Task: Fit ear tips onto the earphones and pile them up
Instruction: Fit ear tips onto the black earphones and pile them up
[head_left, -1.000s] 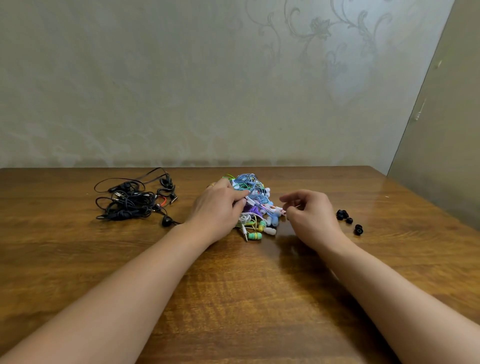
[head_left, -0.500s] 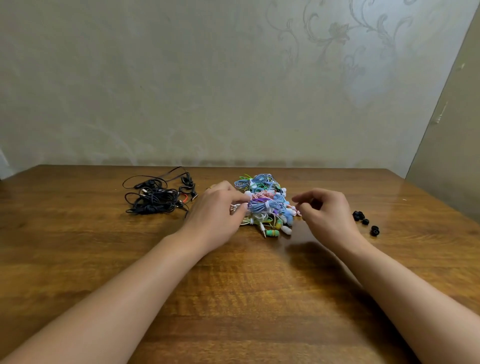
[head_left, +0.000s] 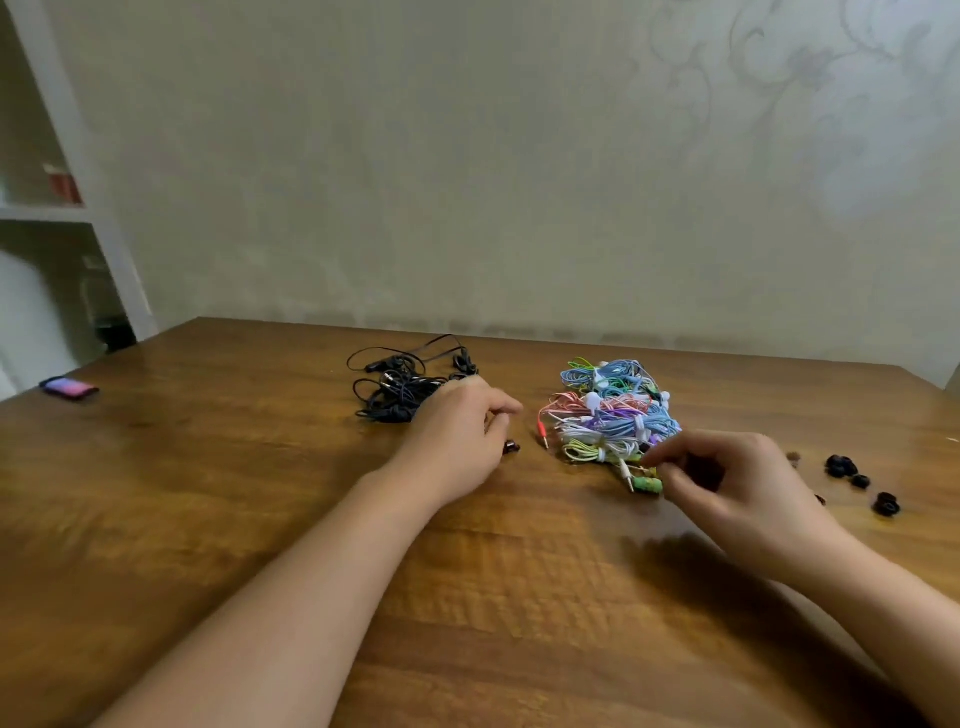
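A pile of coloured coiled earphones (head_left: 615, 410) lies mid-table. A tangle of black earphones (head_left: 400, 389) lies to its left. My left hand (head_left: 457, 436) hovers between them, over the tangle's right edge, with fingers loosely curled and holding nothing. A single dark earbud (head_left: 511, 446) lies on the wood by its fingertips. My right hand (head_left: 727, 483) is at the pile's near right corner. Its thumb and forefinger pinch at the green earphone (head_left: 647, 486) there, though motion blurs the contact. Loose black ear tips (head_left: 844, 466) lie to the right of that hand.
The wooden table (head_left: 519, 597) runs back to a pale wall. A small dark phone-like object (head_left: 70, 387) lies near the far left edge. A white shelf unit (head_left: 104, 218) stands beyond the left corner. A tiny brown piece (head_left: 792, 457) lies near the ear tips.
My left hand has come off the coloured pile and moved left toward the black tangle. My right hand has stayed at the pile's near edge. The view has swung left.
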